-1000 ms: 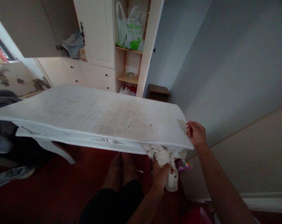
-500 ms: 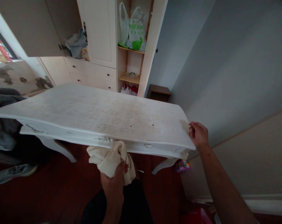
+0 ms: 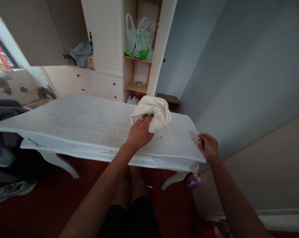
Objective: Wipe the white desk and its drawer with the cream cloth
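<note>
A bunched cream cloth (image 3: 155, 112) is in my left hand (image 3: 141, 130), whose fingers are closed on its near side; a ring shows on one finger. The cloth covers part of the top of a white table (image 3: 90, 115) with a wavy front edge and carved drawer fronts. Whether it presses on the surface or hangs just over it, I cannot tell. Grey smudges and a small dark spot (image 3: 161, 137) mark the tabletop. At the table's right end my right hand (image 3: 209, 145) rests by the edge, fingers curled into a loose fist with nothing visible in it.
Behind the table stands a white wardrobe (image 3: 105, 39) with open doors and a plastic bag (image 3: 143, 43) on a shelf. A small brown cabinet (image 3: 169, 98) is by the grey wall (image 3: 250, 66). Dark clothing (image 3: 3, 115) lies at left above a shoe (image 3: 13, 191).
My left hand has risen from below the table's front edge, carrying the cloth forward and right over the tabletop. My right hand has stayed by the right edge.
</note>
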`<state>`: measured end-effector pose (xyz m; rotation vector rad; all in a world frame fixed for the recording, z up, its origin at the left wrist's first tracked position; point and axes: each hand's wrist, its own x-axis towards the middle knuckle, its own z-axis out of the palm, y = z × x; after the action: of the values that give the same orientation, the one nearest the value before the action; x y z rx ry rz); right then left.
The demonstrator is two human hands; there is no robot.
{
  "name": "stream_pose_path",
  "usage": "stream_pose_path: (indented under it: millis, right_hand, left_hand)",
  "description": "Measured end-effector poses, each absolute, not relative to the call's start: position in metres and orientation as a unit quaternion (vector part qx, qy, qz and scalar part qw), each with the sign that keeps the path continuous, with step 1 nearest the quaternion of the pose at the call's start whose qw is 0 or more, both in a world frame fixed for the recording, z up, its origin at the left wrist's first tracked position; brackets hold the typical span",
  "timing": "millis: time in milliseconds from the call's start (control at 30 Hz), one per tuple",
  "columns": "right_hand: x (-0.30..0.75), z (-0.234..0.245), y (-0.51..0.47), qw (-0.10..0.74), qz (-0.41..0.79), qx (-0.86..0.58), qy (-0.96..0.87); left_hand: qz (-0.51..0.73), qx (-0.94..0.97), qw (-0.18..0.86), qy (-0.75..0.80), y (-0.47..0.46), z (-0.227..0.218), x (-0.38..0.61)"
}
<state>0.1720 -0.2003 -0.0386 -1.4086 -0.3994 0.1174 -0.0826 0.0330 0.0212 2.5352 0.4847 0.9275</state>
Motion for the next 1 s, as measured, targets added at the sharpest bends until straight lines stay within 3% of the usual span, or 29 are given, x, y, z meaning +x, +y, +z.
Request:
stream_pose_path:
  millis: [133,233,467,633,733,833,1000]
  right_hand:
    - [0.170,-0.036,-0.200,0.733,0.052,-0.653,-0.184]
    - [0.169,-0.034,-0.200,0.727,0.046,-0.660,-0.184]
    - [0.170,-0.034,-0.198,0.710,0.035,-0.675,-0.195]
    - [0.170,-0.035,-0.198,0.708,0.035,-0.682,-0.181]
    - [0.170,-0.035,-0.198,0.709,0.037,-0.681,-0.182]
    - [0.171,-0.035,-0.198,0.709,0.038,-0.680,-0.184]
    - [0.172,-0.035,-0.198,0.703,0.028,-0.685,-0.186]
  left_hand:
    - [0.196,0.950,0.239,0.049,0.048,-0.001,-0.066]
    - [0.198,0.947,0.252,0.027,0.057,-0.009,-0.069]
    - [0.280,0.937,0.152,0.146,0.073,0.002,-0.064]
    - [0.223,0.934,0.167,0.222,0.079,-0.014,-0.044]
    - [0.221,0.935,0.219,0.168,0.087,-0.025,-0.043]
    - [0.259,0.894,0.339,0.134,0.104,-0.032,-0.052]
    - [0.364,0.752,0.505,0.216,0.143,-0.035,-0.070]
